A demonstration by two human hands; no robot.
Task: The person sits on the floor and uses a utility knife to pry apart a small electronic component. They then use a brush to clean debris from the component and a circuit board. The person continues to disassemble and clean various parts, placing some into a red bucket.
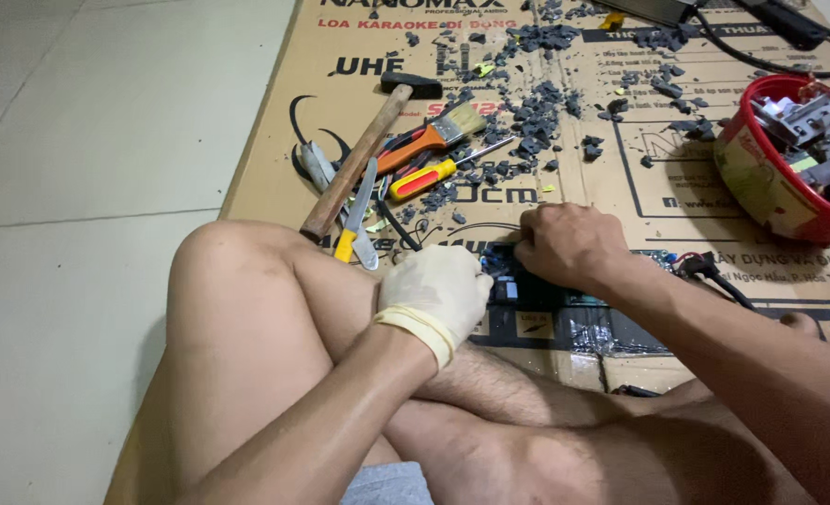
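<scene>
Between the two hands, on flattened cardboard (275,140) covering the floor, lies a dark circuit board (546,299), its long axis running left to right. Gloved left hand (434,292) presses its left end, fingers curled; bare right hand (569,245) pinches something at its upper edge, directly above the board.
</scene>
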